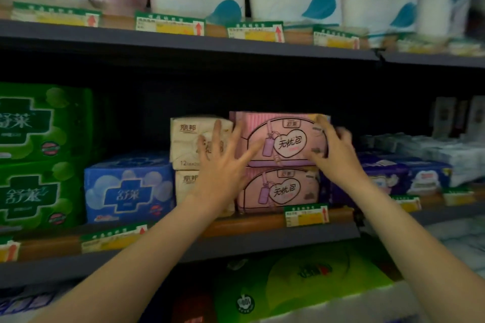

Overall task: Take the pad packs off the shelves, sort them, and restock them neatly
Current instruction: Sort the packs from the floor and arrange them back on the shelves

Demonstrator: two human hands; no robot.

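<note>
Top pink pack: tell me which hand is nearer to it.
Right. The right hand grips the top pink pack's right end; the left hand is spread open at its left edge, partly over the beige packs.

Both hands reach the upper pink pack (284,139); the right hand (332,151) seemingly grips its end.

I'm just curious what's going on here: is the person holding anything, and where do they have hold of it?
The right hand grips the top pink pack by its right end. The left hand is spread open at its left edge, gripping nothing.
</note>
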